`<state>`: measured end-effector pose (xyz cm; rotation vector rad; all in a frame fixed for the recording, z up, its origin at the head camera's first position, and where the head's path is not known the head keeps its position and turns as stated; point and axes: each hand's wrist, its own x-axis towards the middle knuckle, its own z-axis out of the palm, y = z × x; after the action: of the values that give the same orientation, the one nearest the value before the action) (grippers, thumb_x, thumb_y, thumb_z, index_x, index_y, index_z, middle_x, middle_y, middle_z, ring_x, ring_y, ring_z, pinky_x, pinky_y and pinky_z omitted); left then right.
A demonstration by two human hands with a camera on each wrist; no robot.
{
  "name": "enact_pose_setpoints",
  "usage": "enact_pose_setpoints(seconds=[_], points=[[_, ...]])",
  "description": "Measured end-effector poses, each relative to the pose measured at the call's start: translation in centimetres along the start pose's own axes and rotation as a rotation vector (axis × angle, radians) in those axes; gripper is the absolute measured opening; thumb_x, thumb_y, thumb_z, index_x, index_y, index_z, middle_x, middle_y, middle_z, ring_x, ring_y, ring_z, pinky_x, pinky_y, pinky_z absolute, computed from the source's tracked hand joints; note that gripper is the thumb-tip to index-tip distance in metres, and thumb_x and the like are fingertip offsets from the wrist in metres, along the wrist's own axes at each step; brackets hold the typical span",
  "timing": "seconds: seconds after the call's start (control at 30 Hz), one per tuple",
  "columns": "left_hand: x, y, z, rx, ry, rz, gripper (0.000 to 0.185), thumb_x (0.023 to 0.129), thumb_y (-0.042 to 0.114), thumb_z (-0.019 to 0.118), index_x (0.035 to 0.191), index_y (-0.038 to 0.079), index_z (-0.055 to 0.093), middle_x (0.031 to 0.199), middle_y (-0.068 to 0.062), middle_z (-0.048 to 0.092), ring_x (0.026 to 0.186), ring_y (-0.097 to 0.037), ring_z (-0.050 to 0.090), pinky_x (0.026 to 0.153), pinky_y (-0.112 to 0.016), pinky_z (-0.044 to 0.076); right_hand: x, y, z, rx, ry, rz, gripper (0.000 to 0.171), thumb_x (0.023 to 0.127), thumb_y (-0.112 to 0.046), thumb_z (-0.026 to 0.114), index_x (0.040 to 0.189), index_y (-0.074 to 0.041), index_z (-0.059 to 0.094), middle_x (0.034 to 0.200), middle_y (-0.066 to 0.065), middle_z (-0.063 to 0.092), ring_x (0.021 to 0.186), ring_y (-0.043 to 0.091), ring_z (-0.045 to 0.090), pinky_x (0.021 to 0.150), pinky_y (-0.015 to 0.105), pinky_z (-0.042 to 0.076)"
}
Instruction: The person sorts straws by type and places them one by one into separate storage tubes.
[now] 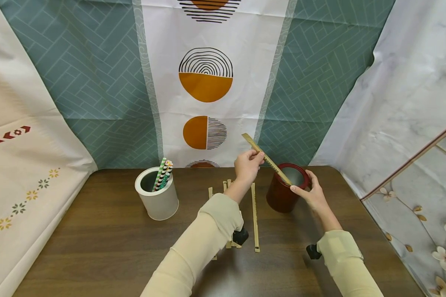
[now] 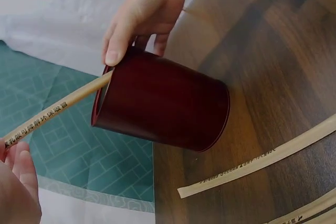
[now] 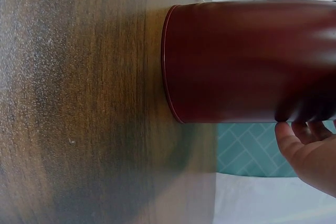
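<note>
My left hand [image 1: 253, 158] pinches a flat bamboo stick [image 1: 264, 157] and holds it slanted, with its lower end inside the mouth of a dark red cup [image 1: 285, 194]. My right hand [image 1: 303, 186] grips that cup's rim, thumb on the near edge beside the stick. In the left wrist view the stick [image 2: 58, 107] enters the red cup [image 2: 168, 106] under the right hand [image 2: 137, 17], and the left hand [image 2: 16, 187] shows at the bottom left corner. The right wrist view shows the cup's side [image 3: 247, 61] standing on the table, with my right hand's fingers [image 3: 310, 148] at its top.
Several more bamboo sticks [image 1: 255, 216] lie on the brown wooden table [image 1: 107, 235] between my arms. A white cup [image 1: 157, 200] holding striped straws [image 1: 162, 175] stands to the left. Patterned cloth hangs behind and at both sides.
</note>
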<state>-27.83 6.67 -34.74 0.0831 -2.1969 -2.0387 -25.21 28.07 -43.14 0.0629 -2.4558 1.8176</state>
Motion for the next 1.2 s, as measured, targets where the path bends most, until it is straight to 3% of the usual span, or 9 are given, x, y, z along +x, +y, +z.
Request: enact_pose_setpoints(seconds=[0.27, 0.5, 0.73, 0.87, 1.0, 1.2], points=[[-0.1, -0.4, 0.7, 0.16, -0.104, 0.029, 0.023, 0.085, 0.023, 0.058, 0.094, 0.004, 0.068, 0.083, -0.008, 0.069, 0.071, -0.015, 0.066, 0.054, -0.016, 0.048, 0.0, -0.1, 0.0, 0.007, 0.0, 0.015, 0.082, 0.081, -0.013, 0.063, 0.14, -0.005, 0.008, 0.143, 0.018, 0.02, 0.126, 0.031, 0.027, 0.076, 0.004, 0.035], [-0.4, -1.1, 0.2, 0.192, -0.24, -0.012, 0.028, 0.09, 0.028, 0.05, 0.106, 0.009, 0.065, 0.092, -0.006, 0.067, 0.077, -0.015, 0.065, 0.061, -0.019, 0.05, -0.1, -0.4, 0.0, -0.009, -0.01, 0.028, 0.083, 0.081, -0.013, 0.062, 0.141, -0.007, 0.006, 0.145, 0.017, 0.017, 0.128, 0.031, 0.025, 0.076, 0.004, 0.034], [0.2, -2.0, -1.3, 0.265, -0.237, 0.021, 0.033, 0.088, 0.035, 0.051, 0.111, 0.012, 0.061, 0.094, -0.001, 0.065, 0.075, -0.012, 0.063, 0.065, -0.022, 0.048, 0.1, -0.1, -0.1, -0.01, -0.005, 0.028, 0.083, 0.081, -0.018, 0.063, 0.141, -0.006, 0.007, 0.144, 0.017, 0.018, 0.128, 0.032, 0.025, 0.076, 0.003, 0.034], [0.6, -2.6, -2.5, 0.252, -0.229, 0.01, 0.034, 0.088, 0.033, 0.053, 0.113, 0.011, 0.059, 0.097, -0.003, 0.065, 0.077, -0.016, 0.063, 0.068, -0.025, 0.049, 0.0, -0.1, 0.0, -0.008, -0.004, 0.032, 0.083, 0.081, -0.017, 0.063, 0.141, -0.005, 0.007, 0.144, 0.018, 0.018, 0.128, 0.031, 0.025, 0.076, 0.004, 0.034], [1.0, -3.4, -3.8, 0.263, -0.26, -0.007, 0.033, 0.088, 0.029, 0.053, 0.117, 0.012, 0.057, 0.101, -0.009, 0.064, 0.083, -0.025, 0.063, 0.071, -0.028, 0.049, -0.1, -0.2, 0.0, -0.003, 0.004, 0.033, 0.082, 0.081, -0.014, 0.063, 0.141, -0.006, 0.008, 0.144, 0.017, 0.019, 0.128, 0.031, 0.025, 0.076, 0.003, 0.034], [1.5, -4.9, -5.7, 0.286, -0.289, 0.015, 0.033, 0.087, 0.028, 0.055, 0.116, 0.012, 0.058, 0.097, -0.01, 0.064, 0.077, -0.021, 0.063, 0.07, -0.028, 0.049, -0.2, -0.3, -0.1, -0.036, 0.003, 0.023, 0.082, 0.08, -0.012, 0.062, 0.142, -0.007, 0.008, 0.144, 0.017, 0.018, 0.129, 0.031, 0.025, 0.076, 0.003, 0.033]])
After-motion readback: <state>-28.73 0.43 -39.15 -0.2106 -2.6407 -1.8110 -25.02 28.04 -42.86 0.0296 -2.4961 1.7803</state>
